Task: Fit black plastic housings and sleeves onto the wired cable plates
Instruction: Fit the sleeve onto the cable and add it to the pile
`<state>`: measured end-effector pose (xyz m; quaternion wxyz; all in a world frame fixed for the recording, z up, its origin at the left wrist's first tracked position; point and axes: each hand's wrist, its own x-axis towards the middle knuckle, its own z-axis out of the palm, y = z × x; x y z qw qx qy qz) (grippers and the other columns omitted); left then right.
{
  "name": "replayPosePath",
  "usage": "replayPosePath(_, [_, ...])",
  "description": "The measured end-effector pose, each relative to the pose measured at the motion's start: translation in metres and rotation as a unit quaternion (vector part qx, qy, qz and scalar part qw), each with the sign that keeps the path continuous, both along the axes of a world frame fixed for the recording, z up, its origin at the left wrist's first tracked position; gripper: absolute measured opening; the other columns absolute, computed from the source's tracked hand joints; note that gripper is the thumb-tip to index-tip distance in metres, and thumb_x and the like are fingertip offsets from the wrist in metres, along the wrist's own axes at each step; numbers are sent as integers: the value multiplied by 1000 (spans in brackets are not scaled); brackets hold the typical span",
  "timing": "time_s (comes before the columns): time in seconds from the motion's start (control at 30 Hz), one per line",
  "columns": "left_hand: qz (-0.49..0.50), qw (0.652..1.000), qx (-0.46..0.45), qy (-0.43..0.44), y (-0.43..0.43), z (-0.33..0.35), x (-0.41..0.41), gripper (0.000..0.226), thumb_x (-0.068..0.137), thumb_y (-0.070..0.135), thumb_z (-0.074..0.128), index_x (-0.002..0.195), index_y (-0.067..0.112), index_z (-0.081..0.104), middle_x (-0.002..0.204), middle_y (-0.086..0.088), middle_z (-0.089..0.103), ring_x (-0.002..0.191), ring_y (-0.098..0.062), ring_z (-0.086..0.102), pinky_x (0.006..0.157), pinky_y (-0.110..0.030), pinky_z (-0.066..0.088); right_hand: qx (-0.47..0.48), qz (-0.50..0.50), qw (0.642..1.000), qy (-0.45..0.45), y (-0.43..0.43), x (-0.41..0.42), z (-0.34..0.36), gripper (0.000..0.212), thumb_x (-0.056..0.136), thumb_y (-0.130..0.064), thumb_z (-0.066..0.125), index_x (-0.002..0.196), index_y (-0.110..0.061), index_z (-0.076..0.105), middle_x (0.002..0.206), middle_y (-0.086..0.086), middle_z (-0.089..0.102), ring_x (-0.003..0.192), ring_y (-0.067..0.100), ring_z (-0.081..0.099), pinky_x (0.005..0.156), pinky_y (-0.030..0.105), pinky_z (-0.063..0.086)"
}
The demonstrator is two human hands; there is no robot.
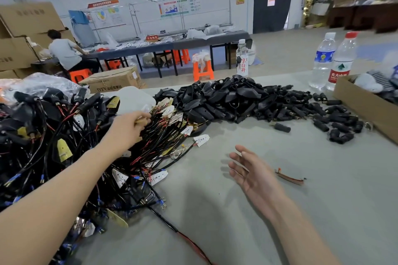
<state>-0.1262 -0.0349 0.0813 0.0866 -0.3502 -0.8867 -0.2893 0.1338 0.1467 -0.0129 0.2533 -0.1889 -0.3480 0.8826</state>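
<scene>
A tangled heap of wired cable plates (163, 127), black and red wires with small white and gold plates, covers the table's left side. My left hand (129, 127) reaches into this heap, its fingers curled round a plate or wire end. Behind it lies a pile of black plastic housings (217, 97). To their right spreads a scatter of black cylindrical sleeves (318, 112). My right hand (252, 172) hovers open and holds nothing above the grey table (323, 200), palm turned left.
A loose red-black wire scrap (289, 176) lies right of my right hand. Three water bottles (323, 60) stand at the far edge. An open cardboard box (366, 105) sits at the right. Another person (66, 51) sits at a far table.
</scene>
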Motion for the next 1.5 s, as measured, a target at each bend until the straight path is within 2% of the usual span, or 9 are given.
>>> replayPosePath(0.13, [3, 984, 169, -51, 4, 31, 11, 19, 96, 10, 59, 110, 17, 70, 100, -7, 75, 89, -21, 71, 86, -32, 55, 4, -4, 1000, -3, -1, -1, 0, 23, 102, -9, 46, 111, -9, 66, 88, 8, 72, 68, 18, 69, 59, 28, 58])
replayPosePath(0.3, [-109, 962, 239, 72, 20, 109, 72, 20, 99, 11, 56, 115, 16, 68, 96, 5, 72, 76, 8, 66, 75, -10, 53, 18, -8, 999, -29, -1, -5, 0, 23, 101, -8, 46, 106, -11, 69, 83, 6, 74, 64, 17, 69, 56, 25, 57])
replayPosePath(0.5, [-252, 838, 479, -70, 36, 151, 130, 15, 98, 5, 54, 110, 9, 63, 98, -2, 74, 100, -19, 70, 86, -25, 54, 45, 9, 999, -30, -4, -3, 2, 21, 100, -8, 49, 110, -13, 67, 87, 4, 74, 69, 17, 69, 64, 25, 58])
replayPosePath(0.73, [-27, 801, 494, -337, 60, -15, 125, 14, 101, 2, 50, 104, 4, 64, 97, -6, 69, 91, -8, 68, 78, -16, 54, 60, -25, 998, 5, -6, -2, 3, 43, 94, 8, 49, 123, -21, 61, 106, 3, 76, 74, 18, 72, 58, 26, 57])
replayPosePath(0.97, [91, 731, 522, -430, 46, -76, 99, 13, 98, -3, 53, 91, 7, 55, 95, -8, 64, 83, -10, 66, 65, -13, 54, -44, -12, 996, 80, 1, 1, -4, 38, 91, 3, 49, 120, -14, 69, 113, 10, 73, 83, 21, 72, 69, 29, 59])
replayPosePath(1.03, [97, 748, 499, -427, 45, -78, 101, 10, 91, 1, 61, 88, 7, 54, 92, -9, 60, 82, -16, 62, 75, -19, 51, -105, -11, 989, 100, 3, 1, -4, 31, 93, -3, 49, 117, -11, 68, 105, 12, 74, 80, 23, 73, 67, 31, 60])
replayPosePath(1.2, [181, 952, 222, -109, 50, -95, 129, 63, 88, 9, 56, 146, 3, 31, 150, -24, 34, 140, -39, 27, 113, -46, 28, -211, -59, 971, 99, 12, 0, -2, 20, 96, -9, 51, 103, -13, 69, 87, 7, 74, 69, 20, 74, 59, 30, 61])
replayPosePath(1.3, [11, 988, 151, 29, 58, -102, 153, 50, 91, 4, 48, 141, 8, 47, 151, -14, 39, 148, -35, 20, 118, -24, 10, -238, -75, 963, 102, 14, 0, -2, 19, 96, -9, 51, 102, -13, 69, 83, 6, 73, 64, 19, 71, 56, 29, 59])
replayPosePath(1.5, [-293, 949, 16, -115, 58, -115, 170, 53, 78, -6, 42, 108, 32, 65, 120, 23, 61, 139, 3, 34, 114, -15, 26, -247, -85, 961, 88, 19, 1, -4, 20, 94, -11, 50, 98, -17, 68, 76, 1, 71, 58, 16, 67, 54, 24, 56])
